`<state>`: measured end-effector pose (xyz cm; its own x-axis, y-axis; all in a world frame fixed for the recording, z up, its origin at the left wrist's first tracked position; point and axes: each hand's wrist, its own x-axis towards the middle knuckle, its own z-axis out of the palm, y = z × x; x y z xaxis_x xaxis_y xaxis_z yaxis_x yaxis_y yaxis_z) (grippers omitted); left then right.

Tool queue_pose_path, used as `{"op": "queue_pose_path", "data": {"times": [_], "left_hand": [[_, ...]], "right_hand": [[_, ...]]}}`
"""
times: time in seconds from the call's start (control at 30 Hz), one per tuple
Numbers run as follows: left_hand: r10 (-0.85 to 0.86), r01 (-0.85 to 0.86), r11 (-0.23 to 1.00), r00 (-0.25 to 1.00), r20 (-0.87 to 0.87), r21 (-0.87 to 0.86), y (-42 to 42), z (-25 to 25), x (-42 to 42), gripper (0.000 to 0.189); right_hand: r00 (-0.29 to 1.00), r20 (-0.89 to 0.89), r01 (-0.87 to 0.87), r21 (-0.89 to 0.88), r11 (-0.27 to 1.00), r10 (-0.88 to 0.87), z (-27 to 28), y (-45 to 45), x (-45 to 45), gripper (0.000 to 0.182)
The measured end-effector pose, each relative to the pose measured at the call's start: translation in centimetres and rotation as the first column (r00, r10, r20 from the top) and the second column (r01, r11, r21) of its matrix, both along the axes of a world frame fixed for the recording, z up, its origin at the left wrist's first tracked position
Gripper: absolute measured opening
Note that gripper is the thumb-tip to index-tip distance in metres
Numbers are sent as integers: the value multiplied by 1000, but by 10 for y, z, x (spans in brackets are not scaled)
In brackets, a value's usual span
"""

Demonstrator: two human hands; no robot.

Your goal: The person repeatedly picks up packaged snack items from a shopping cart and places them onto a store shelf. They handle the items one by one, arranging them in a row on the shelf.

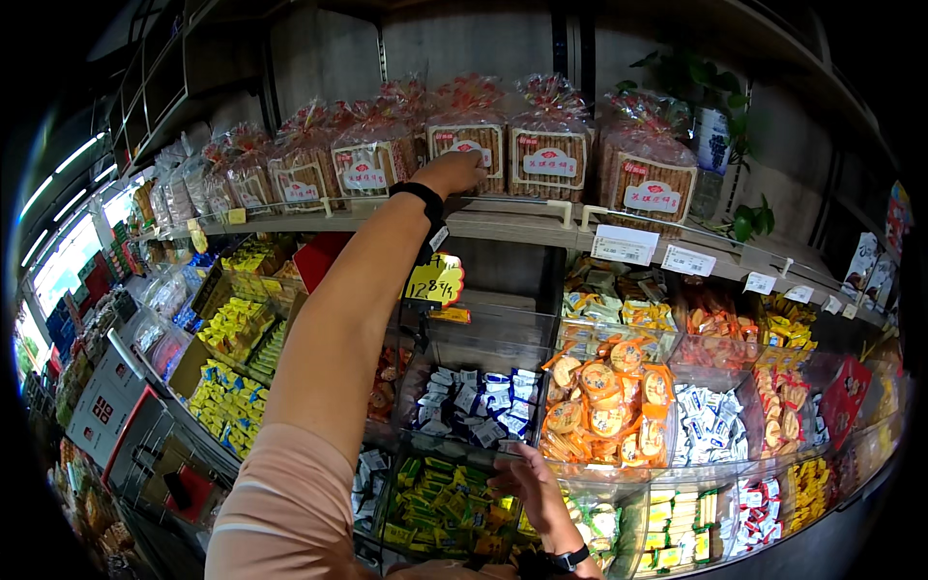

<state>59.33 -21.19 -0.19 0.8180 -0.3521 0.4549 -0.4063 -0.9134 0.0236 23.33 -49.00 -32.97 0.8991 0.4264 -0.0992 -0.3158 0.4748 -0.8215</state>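
Observation:
My left hand (453, 172) reaches up to the shelf, its fingers curled at the front of a clear-wrapped pack of biscuits (489, 145); whether they grip it is hidden. A similar pack (549, 165) stands just to the right, and another pack (365, 168) to the left. Lower down, my right hand (535, 487) is held with fingers apart and nothing in it, over bins of green and yellow wrapped sweets (442, 500) and near orange-wrapped round biscuits (605, 406). Black bands circle both wrists.
A wooden shelf (507, 214) with a low rail carries the row of packs. A yellow price sign (438, 279) stands beside my left forearm. Clear-walled bins hold blue and white packets (478, 399). A potted plant (743, 217) is at the right; a wire cart or rack (170, 464) is lower left.

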Motion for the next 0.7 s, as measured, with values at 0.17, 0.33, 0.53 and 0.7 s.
{"op": "queue_pose_path", "data": {"times": [0.17, 0.33, 0.53, 0.7], "left_hand": [[57, -58, 998, 997, -57, -26, 1, 0, 14, 36], [4, -5, 1000, 996, -85, -10, 2, 6, -12, 36], [116, -62, 982, 942, 316, -176, 16, 3, -117, 34], [220, -187, 974, 916, 335, -127, 95, -10, -135, 33]], "right_hand": [[999, -33, -2, -7, 1000, 2, -5, 2, 0, 52], [999, -40, -9, 3, 1000, 9, 2, 5, -5, 55], [999, -32, -20, 3, 1000, 21, -2, 8, -6, 56], [996, -12, -90, -29, 996, 89, -6, 25, -4, 54]]}}
